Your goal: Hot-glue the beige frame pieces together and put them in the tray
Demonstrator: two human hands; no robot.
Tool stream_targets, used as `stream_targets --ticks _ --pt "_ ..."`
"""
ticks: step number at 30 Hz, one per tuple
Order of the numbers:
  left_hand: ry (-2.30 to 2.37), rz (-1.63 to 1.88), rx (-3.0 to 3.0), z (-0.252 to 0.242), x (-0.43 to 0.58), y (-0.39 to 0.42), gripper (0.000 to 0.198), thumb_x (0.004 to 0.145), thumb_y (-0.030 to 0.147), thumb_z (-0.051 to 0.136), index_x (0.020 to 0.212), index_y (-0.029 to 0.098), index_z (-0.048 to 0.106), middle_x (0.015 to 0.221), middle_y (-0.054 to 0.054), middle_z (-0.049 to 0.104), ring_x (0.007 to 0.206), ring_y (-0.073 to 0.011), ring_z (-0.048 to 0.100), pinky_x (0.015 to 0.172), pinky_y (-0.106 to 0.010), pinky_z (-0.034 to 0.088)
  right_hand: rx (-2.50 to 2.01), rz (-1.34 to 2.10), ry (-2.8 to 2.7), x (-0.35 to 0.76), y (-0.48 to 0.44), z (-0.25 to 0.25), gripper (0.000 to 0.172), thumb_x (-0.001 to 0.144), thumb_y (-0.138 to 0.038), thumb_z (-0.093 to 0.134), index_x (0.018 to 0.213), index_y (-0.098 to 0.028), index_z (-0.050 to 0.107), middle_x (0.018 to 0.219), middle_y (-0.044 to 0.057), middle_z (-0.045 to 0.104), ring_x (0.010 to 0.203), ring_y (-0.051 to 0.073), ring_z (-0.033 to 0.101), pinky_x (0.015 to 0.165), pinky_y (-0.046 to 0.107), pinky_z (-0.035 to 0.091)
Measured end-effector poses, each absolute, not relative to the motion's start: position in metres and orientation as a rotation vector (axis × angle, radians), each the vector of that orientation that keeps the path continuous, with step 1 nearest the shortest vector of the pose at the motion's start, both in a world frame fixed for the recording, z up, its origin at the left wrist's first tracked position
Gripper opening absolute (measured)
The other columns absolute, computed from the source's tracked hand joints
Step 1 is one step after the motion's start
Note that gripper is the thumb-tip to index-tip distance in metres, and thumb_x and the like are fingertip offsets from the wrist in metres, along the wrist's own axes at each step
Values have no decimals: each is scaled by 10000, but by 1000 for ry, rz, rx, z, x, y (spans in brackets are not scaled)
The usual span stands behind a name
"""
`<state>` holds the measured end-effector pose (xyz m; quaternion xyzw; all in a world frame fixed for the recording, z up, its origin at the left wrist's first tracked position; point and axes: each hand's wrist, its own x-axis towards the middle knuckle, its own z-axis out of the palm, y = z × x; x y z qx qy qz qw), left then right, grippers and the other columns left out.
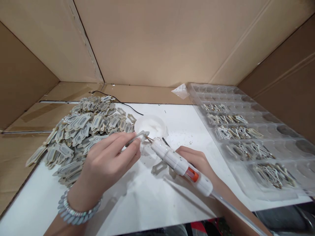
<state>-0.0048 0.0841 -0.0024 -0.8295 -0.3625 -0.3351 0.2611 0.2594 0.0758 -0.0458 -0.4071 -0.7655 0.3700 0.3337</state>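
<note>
My left hand (pixel 110 160), with a bead bracelet at the wrist, pinches a small grey frame-shaped piece (pixel 141 133) between thumb and fingers. My right hand (pixel 194 159) is closed around a white pen-shaped tool (pixel 172 157) that has an orange window and a clear tube or cord at its rear. The tool's thin metal tip points at the end of the piece, and I cannot tell whether they touch. Most of the right fingers are hidden behind the tool. Just beyond both hands stands a round white dish (pixel 151 123). Below the tool lies a loose frame-shaped piece (pixel 158 167).
A large heap of similar grey pieces (pixel 81 127) covers the left side. At right is a clear plastic compartment tray (pixel 278 132) with several groups of pieces. A black wire (pixel 123 103) runs behind the dish. Cardboard walls (pixel 157 42) enclose the white work surface (pixel 147 203).
</note>
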Motion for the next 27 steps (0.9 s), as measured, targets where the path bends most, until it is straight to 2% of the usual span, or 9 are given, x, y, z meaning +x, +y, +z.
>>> stream_targets --ticks 5,16,27 --pt "-966 -915 -2253 -2 -4 85 147 799 84 743 890 184 685 872 -48 763 777 -198 734 788 -315 603 -1066 952 -2003 259 75 -45 181 845 -193 597 665 -196 619 730 8 580 630 140 545 559 264 367" --pt "-941 -931 -2257 -4 -6 86 206 742 67 792 898 157 693 878 -71 765 782 -210 731 819 -320 588 -1045 928 -2006 259 76 -48 177 847 -171 582 671 -188 593 726 5 563 624 135 540 552 260 360" --pt "-939 -909 -2216 -5 -7 87 157 768 89 766 863 194 697 861 -43 762 770 -194 731 793 -293 592 -1013 943 -2012 261 80 -50 154 826 -168 601 674 -198 611 693 6 564 595 143 530 529 270 359"
